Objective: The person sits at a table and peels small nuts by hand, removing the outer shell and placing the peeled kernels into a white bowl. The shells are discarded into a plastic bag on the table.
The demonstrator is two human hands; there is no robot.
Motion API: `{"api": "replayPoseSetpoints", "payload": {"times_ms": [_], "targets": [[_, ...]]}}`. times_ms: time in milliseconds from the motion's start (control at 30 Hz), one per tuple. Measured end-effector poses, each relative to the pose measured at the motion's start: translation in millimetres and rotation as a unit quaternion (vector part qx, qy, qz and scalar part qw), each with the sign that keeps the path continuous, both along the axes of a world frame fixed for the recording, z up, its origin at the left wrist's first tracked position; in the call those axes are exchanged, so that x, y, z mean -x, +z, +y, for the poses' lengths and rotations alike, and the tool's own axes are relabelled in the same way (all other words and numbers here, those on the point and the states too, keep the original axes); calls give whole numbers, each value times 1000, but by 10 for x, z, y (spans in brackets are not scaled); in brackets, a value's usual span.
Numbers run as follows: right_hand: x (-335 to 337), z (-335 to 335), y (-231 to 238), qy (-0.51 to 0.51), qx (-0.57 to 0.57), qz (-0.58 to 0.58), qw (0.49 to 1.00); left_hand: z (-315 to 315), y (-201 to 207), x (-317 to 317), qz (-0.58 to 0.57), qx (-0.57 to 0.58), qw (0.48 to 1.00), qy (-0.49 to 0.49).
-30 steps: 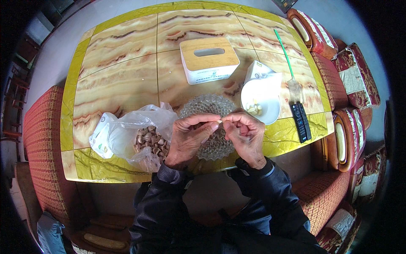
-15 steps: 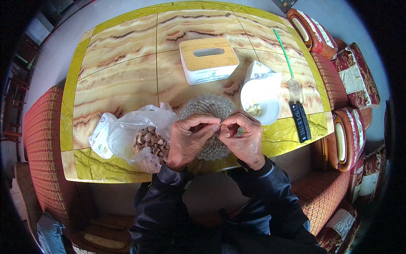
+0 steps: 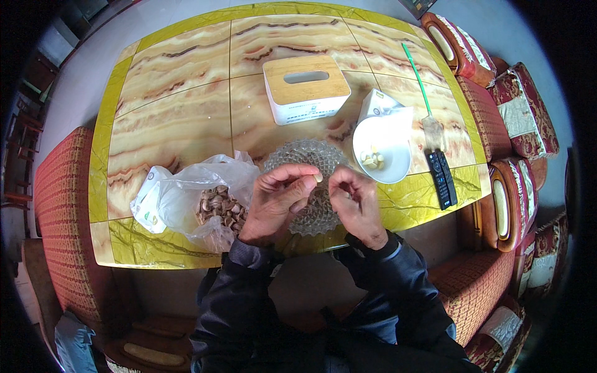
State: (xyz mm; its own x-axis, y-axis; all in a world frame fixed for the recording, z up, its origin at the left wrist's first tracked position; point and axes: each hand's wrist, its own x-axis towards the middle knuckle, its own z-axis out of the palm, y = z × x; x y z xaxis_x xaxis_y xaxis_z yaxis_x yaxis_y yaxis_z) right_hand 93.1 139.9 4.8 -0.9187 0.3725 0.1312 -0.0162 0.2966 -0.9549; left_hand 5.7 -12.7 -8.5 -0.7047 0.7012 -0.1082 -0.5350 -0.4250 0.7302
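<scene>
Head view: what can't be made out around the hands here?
All in the head view:
Right hand: curled fingers hide whether it holds anything.
Pale garlic clove in the left hand: partly covered by fingers, too small for detail.
Glass bowl: both hands block parts of it.
Brown cloves: plastic bag folds cover some.

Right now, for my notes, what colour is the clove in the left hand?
The clove is creamy white, best seen in the head view.

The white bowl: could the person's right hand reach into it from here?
Probably yes: the right hand is close to the white bowl, nothing visible stands between them, and the bowl's near part looks open.
</scene>
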Motion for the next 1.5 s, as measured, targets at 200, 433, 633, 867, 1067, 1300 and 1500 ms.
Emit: {"api": "replayPoseSetpoints", "payload": {"times_ms": [200,433,633,867,1067,1300,1500], "targets": [[26,-40,-61,28,-137,17,990,97,112,26,-8,28,999,22],[-96,-15,-5,48,-269,-26,962,462,314,-65,230,175,954,85],[-232,96,-61,62,-329,-14,942,850,389,-156,399,286,866,93],[-319,182,-96,65,-333,-14,941,1149,280,-129,439,326,834,72],[-349,258,-96,48,-320,-19,946,1241,162,-81,451,307,836,54],[-338,337,-104,12,-38,-20,999,914,323,-64,124,212,967,63],[-527,513,-140,-125,287,27,950,493,325,56,-42,98,991,77]]}}
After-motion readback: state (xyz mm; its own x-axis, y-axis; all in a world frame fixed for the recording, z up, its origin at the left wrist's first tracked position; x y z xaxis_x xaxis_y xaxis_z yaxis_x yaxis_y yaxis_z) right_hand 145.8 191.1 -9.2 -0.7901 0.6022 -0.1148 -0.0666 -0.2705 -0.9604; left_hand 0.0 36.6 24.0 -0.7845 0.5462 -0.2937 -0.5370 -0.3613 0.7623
